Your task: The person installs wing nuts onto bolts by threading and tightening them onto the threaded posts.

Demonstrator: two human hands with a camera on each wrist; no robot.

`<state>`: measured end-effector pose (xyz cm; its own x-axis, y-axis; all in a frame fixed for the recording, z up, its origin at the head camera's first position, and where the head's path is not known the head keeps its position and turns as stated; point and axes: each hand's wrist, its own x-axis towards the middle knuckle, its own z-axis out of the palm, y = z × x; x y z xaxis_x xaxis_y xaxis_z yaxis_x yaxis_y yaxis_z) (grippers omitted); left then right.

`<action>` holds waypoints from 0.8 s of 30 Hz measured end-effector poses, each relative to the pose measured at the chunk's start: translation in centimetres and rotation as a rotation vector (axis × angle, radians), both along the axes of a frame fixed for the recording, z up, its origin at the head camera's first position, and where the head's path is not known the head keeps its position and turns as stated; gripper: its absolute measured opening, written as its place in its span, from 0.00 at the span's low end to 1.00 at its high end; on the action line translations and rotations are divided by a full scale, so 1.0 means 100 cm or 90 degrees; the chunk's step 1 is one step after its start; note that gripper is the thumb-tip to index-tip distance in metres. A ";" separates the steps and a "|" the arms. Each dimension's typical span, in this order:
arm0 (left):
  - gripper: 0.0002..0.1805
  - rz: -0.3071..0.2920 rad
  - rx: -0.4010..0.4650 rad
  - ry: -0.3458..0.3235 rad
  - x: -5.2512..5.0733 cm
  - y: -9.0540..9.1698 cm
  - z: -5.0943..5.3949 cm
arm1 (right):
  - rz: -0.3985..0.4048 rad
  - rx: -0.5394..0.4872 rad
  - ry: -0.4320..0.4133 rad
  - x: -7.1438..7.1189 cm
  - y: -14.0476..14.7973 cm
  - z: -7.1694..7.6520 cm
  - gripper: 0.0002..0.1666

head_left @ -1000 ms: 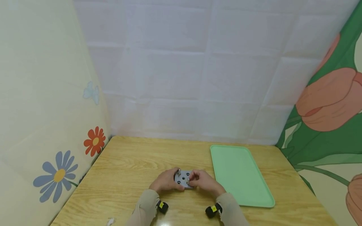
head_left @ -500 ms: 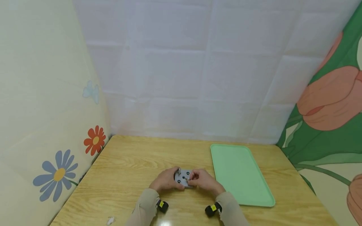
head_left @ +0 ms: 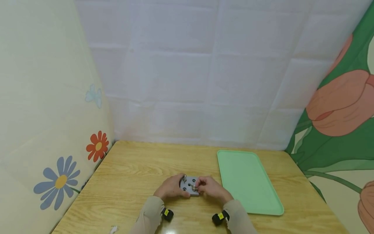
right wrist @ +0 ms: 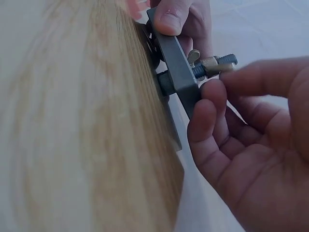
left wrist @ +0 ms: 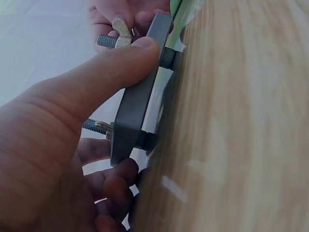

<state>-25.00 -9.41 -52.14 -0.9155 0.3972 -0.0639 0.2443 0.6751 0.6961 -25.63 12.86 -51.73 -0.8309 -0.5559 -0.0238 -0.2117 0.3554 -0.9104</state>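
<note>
A grey metal plate [head_left: 187, 186] with several holes is held just above the table, its face upward in the head view. My left hand [head_left: 172, 187] grips its left side, thumb [left wrist: 130, 58] along the near edge. Black bolts pass through the plate, heads [left wrist: 167, 58] below and threaded ends [right wrist: 228, 59] above. A brass-coloured wing nut [right wrist: 209, 65] sits on the right bolt, apart from the plate's face. My right hand [head_left: 212, 188] pinches a wing of this nut with its fingertips. Another wing nut [left wrist: 107, 129] is on the left bolt, near the plate.
A light green tray [head_left: 248, 182] lies on the wooden table [head_left: 140, 162], right of my hands. A small whitish piece [head_left: 114, 229] lies at the near left edge. A white cloth [head_left: 175, 81] hangs behind the table, with flower-printed sheets at both sides.
My right fingertips have shifted slightly around the wing nut, and its wings now show at a different angle. My left hand and the plate stay nearly still.
</note>
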 end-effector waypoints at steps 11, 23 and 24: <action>0.50 -0.007 -0.003 0.003 -0.002 0.000 -0.001 | 0.006 -0.012 0.001 -0.004 0.000 -0.005 0.14; 0.49 -0.010 0.003 0.006 -0.002 -0.001 -0.002 | -0.008 0.046 0.058 -0.002 -0.001 -0.003 0.11; 0.48 -0.011 0.006 0.005 -0.002 -0.002 -0.003 | -0.002 0.042 0.057 -0.002 -0.001 -0.003 0.11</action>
<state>-25.19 -9.57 -52.41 -0.9089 0.4137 -0.0526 0.2615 0.6636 0.7009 -25.86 12.75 -52.03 -0.8330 -0.5531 0.0143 -0.2903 0.4149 -0.8623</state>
